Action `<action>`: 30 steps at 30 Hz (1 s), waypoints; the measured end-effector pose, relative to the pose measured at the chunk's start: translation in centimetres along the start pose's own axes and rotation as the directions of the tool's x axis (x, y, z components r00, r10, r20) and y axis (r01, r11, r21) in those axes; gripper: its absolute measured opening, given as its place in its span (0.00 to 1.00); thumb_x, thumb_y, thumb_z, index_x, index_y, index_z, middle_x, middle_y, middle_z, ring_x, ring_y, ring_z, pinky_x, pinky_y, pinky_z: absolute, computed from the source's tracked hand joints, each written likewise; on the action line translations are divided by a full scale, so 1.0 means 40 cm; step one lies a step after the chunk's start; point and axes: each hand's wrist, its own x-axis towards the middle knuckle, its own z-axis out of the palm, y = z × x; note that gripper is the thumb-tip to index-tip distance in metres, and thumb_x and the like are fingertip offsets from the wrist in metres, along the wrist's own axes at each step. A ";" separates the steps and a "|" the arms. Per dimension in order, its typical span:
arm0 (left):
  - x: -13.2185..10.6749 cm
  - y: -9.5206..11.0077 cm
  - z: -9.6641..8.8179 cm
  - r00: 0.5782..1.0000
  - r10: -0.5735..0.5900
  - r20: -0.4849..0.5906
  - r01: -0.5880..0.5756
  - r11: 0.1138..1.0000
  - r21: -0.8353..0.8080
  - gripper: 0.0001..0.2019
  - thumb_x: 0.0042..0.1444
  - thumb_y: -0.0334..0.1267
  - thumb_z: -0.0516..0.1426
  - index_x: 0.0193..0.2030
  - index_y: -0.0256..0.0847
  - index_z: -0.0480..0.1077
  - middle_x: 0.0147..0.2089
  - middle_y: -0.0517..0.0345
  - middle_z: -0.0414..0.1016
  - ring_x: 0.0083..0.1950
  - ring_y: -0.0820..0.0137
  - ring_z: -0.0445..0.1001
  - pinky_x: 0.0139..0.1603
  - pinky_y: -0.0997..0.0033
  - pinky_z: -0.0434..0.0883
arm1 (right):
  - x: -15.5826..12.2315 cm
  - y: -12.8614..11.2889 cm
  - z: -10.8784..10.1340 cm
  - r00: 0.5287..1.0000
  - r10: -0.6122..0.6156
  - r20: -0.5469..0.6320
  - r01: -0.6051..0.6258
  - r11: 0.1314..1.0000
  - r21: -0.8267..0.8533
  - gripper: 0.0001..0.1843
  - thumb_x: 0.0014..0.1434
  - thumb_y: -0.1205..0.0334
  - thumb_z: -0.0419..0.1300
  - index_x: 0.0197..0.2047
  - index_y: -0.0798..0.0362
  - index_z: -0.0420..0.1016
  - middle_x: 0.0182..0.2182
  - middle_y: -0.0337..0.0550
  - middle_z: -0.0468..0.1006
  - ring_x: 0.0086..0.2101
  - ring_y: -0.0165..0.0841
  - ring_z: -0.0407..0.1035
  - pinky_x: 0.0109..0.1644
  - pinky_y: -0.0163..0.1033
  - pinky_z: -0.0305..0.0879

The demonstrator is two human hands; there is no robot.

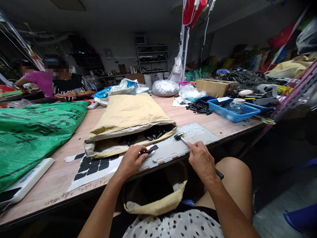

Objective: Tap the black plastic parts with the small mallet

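Observation:
My left hand (131, 161) pinches a small black part (148, 152) and presses it on a grey metal plate (195, 135) at the table's near edge. My right hand (201, 160) is closed round the shaft of a small hammer (178, 136), whose head rests on the plate to the right of the part. Just behind the plate lies a tan paper sack (128, 119) with its mouth open towards me and several black parts inside. A white sheet with black pads (92, 167) lies to the left of my left hand.
A green woven sack (32, 132) and a white scale (22, 181) fill the table's left. Blue baskets (229, 112), loose black parts (199, 107) and a cardboard box (215, 86) sit at right. Two people sit far left. An open bag (155, 198) hangs below the table edge.

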 end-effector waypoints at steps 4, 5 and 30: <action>-0.015 -0.012 0.019 1.000 0.007 -0.020 -0.008 0.998 -0.067 0.09 0.63 0.41 0.58 0.46 0.42 0.75 0.46 0.51 0.77 0.48 0.60 0.72 0.47 0.61 0.69 | -0.001 0.003 0.003 1.000 -0.008 -0.004 0.008 1.000 -0.003 0.20 0.67 0.67 0.54 0.57 0.44 0.78 0.42 0.43 0.74 0.42 0.33 0.69 0.41 0.35 0.61; -0.015 -0.015 0.019 1.000 0.001 -0.023 -0.003 0.997 -0.080 0.10 0.62 0.41 0.59 0.47 0.42 0.76 0.47 0.51 0.77 0.48 0.60 0.72 0.47 0.61 0.69 | -0.001 0.005 0.005 1.000 -0.009 -0.005 0.009 1.000 -0.006 0.20 0.67 0.67 0.54 0.57 0.44 0.78 0.42 0.43 0.74 0.41 0.33 0.68 0.41 0.36 0.61; -0.015 -0.030 0.018 0.997 -0.060 -0.046 0.051 0.983 -0.174 0.11 0.62 0.40 0.57 0.44 0.42 0.81 0.40 0.53 0.76 0.44 0.63 0.73 0.46 0.63 0.69 | 0.003 0.021 0.022 1.000 -0.003 -0.005 0.003 0.999 0.047 0.21 0.65 0.68 0.55 0.57 0.45 0.79 0.43 0.44 0.74 0.41 0.34 0.69 0.42 0.37 0.62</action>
